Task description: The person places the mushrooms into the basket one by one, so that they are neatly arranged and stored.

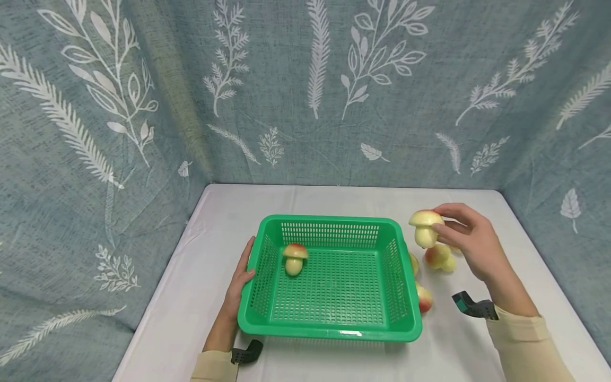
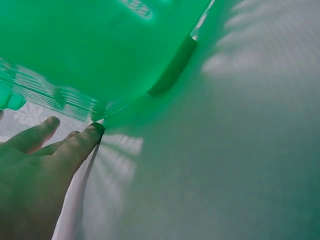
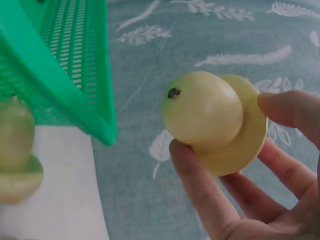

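Observation:
My right hand (image 1: 470, 241) pinches a toy-like mushroom (image 1: 426, 227) by its cap, above the table to the right of a green plastic basket (image 1: 329, 333). In the right wrist view, the pale stem of this mushroom (image 3: 202, 110) faces the camera, a dark spot at its end. Another mushroom (image 1: 294, 260), with a red-tinged cap, lies in the left part of the basket. Against the basket's left side rests my left hand (image 1: 234, 294). In the left wrist view its fingers (image 2: 75, 150) reach out fairly straight at the basket's outer side.
Several more mushrooms lie right of the basket, among them one red-and-yellow mushroom (image 1: 435, 255) under the right hand and one (image 1: 424, 298) partly hidden by the basket's rim. A white cloth (image 1: 191, 297) covers the table. Blue-green leaf-patterned fabric (image 1: 296, 148) hangs around it.

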Available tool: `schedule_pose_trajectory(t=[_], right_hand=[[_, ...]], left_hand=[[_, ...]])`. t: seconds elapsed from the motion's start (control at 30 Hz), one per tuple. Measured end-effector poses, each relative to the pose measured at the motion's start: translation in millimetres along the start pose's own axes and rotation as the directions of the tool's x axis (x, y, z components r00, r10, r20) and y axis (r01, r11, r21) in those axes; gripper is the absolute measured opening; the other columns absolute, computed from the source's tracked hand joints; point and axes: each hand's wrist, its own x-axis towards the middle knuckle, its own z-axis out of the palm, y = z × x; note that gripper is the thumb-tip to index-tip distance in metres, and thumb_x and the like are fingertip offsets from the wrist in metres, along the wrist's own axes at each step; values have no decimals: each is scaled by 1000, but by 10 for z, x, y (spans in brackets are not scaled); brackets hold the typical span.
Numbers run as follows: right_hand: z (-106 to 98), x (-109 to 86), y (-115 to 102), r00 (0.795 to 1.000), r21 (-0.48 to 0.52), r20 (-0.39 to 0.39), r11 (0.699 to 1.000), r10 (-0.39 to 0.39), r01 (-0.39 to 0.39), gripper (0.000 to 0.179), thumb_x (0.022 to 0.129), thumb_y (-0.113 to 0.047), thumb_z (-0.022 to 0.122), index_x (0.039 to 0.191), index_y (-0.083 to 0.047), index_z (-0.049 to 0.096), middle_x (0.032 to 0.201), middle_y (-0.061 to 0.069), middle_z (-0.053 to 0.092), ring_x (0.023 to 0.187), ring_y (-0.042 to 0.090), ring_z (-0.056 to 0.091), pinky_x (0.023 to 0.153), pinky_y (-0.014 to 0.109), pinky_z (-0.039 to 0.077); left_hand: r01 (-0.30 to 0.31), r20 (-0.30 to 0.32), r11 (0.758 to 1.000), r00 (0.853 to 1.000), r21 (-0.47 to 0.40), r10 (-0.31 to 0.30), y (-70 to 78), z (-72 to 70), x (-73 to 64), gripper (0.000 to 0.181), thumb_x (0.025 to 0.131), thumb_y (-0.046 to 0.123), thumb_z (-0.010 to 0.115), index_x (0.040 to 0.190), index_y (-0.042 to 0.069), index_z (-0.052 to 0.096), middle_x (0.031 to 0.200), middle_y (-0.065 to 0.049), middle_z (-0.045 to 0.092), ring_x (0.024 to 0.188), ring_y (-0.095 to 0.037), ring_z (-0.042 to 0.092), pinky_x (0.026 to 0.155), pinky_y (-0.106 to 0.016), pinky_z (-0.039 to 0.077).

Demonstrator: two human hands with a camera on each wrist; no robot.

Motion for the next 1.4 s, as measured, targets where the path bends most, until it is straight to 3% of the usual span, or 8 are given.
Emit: schedule_pose_trajectory(t=[0.2, 0.47, 0.83, 1.13, 1.4], right_hand=[[132, 71, -14, 1000, -60, 27, 998, 10, -8, 35, 105, -12, 75, 134, 4, 65, 129, 1, 69, 112, 10, 72, 84, 31, 62], [217, 128, -85, 1000, -95, 26, 995, -10, 13, 37, 105, -15, 75, 135, 3, 64, 132, 10, 67, 112, 11, 73, 85, 33, 62], [372, 218, -146, 998, -15, 70, 1000, 1, 0, 36, 104, -10, 75, 135, 5, 63, 133, 9, 67, 109, 14, 75, 85, 35, 63], [569, 274, -122, 996, 63, 89, 997, 29, -35, 37, 103, -10, 76, 135, 4, 64, 137, 14, 64, 112, 17, 74, 87, 37, 62], [755, 294, -143, 994, 64, 103, 997, 42, -49, 37, 102, -6, 75, 134, 8, 62, 140, 25, 62, 108, 16, 74, 85, 34, 62]], left_hand=[[-4, 0, 1000, 1000, -2, 4, 0, 1, -4, 76, 105, 19, 31, 176, 15, 3, 182, -11, 1, 165, -36, 4, 117, -29, 31], [-7, -1, 1000, 1000, 4, 7, -11, -2, 0, 76, 106, 19, 31, 176, 15, 3, 182, -11, 2, 164, -36, 6, 116, -28, 33], [14, -8, 1000, 1000, 22, -14, -27, -11, 2, 77, 105, 21, 31, 176, 17, 3, 182, -8, 3, 164, -35, 6, 115, -27, 34], [15, -20, 999, 1000, 32, -14, -25, -16, -39, 77, 104, 21, 31, 177, 17, 5, 182, -6, 5, 165, -33, 5, 122, -44, 23], [15, -12, 1000, 1000, 15, -15, -41, -7, -78, 77, 104, 20, 31, 176, 17, 4, 182, -6, 4, 165, -33, 4, 122, -42, 24]])
